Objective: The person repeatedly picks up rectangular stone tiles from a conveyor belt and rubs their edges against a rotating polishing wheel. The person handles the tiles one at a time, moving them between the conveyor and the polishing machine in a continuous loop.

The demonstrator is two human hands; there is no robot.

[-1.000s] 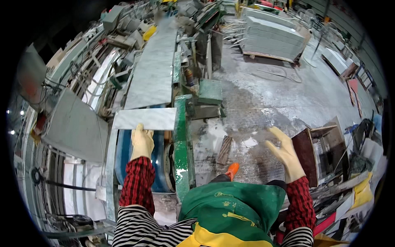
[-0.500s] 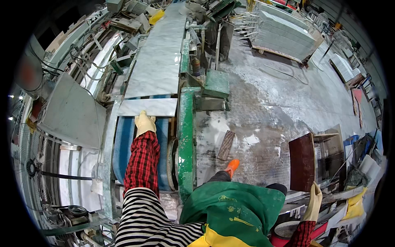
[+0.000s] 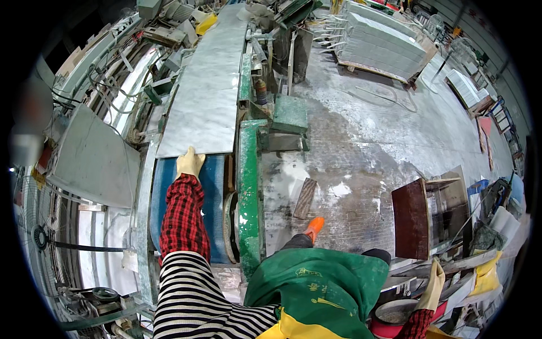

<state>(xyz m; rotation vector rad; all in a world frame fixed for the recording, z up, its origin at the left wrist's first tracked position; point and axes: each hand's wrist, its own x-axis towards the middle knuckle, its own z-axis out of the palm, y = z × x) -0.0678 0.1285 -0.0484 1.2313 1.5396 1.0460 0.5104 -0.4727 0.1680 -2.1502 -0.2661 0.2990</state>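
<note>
My left hand [image 3: 189, 163], in a pale yellow glove, rests flat against the near edge of a long grey stone slab [image 3: 206, 96] that lies on a blue conveyor belt [image 3: 214, 186] with a green frame [image 3: 248, 186]. My red checked sleeve stretches along the belt. Low at the lower right, my right hand [image 3: 433, 285], also gloved, hangs with fingers loosely together and holds nothing. It is above a red basin [image 3: 395, 322] beside a cluttered shelf.
A grey slab [image 3: 93, 155] leans at the left near cables and a fan. Stacked slabs [image 3: 381, 42] sit on a pallet at the back. A brown wooden cabinet [image 3: 423, 217] stands on the wet floor to the right, and a small board [image 3: 305, 198] lies near my orange shoe [image 3: 314, 227].
My left hand has followed the slab farther away along the belt. My right hand has dropped from the slab to my lower right side.
</note>
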